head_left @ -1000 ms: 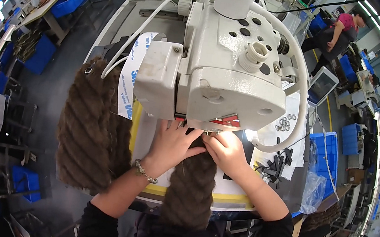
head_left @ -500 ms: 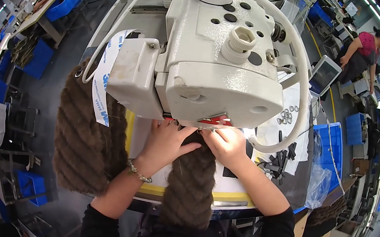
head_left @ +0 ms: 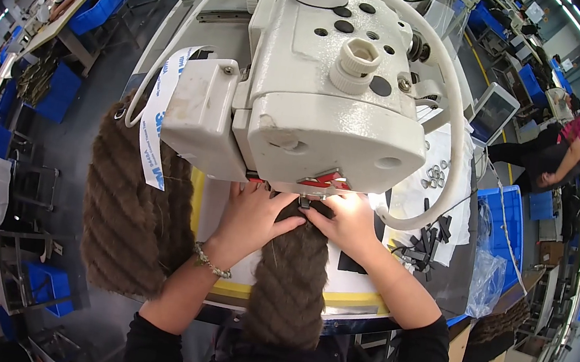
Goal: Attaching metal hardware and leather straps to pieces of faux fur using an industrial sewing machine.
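**Brown fur strip [head_left: 289,283] lies between the two hands, its far end at the white machine [head_left: 332,139]**

The strip runs lengthwise down the middle, between the left hand [head_left: 252,216] and the right hand [head_left: 351,226]. Its far end meets the hands just below the machine's front edge; its near end passes over the front edge of the worktop [head_left: 360,287] toward the person's body. The fur shows a slanting, chevron-like pattern.

The left hand is at the strip's left side, palm down, its fingers reaching forward beneath the machine and its thumb stretched across onto the fur. The right hand is at the opposite side, fingers bent forward, its thumb pointing inward at the strip's far end, near the left thumb. A small dark part [head_left: 305,203] shows between the hands. The machine hides the fingertips in part, so whether either hand grips the strip or only presses on it cannot be told.

A beaded bracelet [head_left: 212,262] circles the left wrist. Left of that forearm is a larger brown fur piece [head_left: 128,211], its lower corner partly behind the arm. A black sheet [head_left: 353,254] lies beside the right wrist. Farther right are a scatter of small black pieces [head_left: 429,247], a cluster of metal rings [head_left: 435,177] and a blue bin [head_left: 504,224].
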Motion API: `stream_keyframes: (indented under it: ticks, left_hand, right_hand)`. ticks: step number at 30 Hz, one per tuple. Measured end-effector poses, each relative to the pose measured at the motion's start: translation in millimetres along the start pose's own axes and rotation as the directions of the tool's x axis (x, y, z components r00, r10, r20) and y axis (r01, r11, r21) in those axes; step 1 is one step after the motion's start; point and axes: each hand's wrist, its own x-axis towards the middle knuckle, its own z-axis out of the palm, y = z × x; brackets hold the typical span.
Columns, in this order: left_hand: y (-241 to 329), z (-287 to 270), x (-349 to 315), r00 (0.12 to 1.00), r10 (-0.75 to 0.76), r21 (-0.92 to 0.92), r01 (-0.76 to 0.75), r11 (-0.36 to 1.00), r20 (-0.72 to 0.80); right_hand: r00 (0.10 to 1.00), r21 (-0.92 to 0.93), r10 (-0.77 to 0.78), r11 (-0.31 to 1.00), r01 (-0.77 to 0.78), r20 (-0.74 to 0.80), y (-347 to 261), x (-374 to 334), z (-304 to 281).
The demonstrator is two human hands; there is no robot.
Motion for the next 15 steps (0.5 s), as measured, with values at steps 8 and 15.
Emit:
stream_keyframes:
  ticks: [8, 15]
  left_hand:
    - [2.1, -0.3, -1.1, 1.0, -0.009, 0.023, 0.009, 1.0, 0.005]
    - [4.6, -1.9, -2.0, 1.0, 0.002, 0.069, -0.002, 0.998, 0.006]
  right_hand:
    - [0.975, -0.239, -0.217, 0.946, 0.22, 0.04, -3.1, -3.4, -1.9]
    - [0.998, 0.023, -0.031, 0.999, 0.032, -0.06, -5.3, 3.8, 4.7]
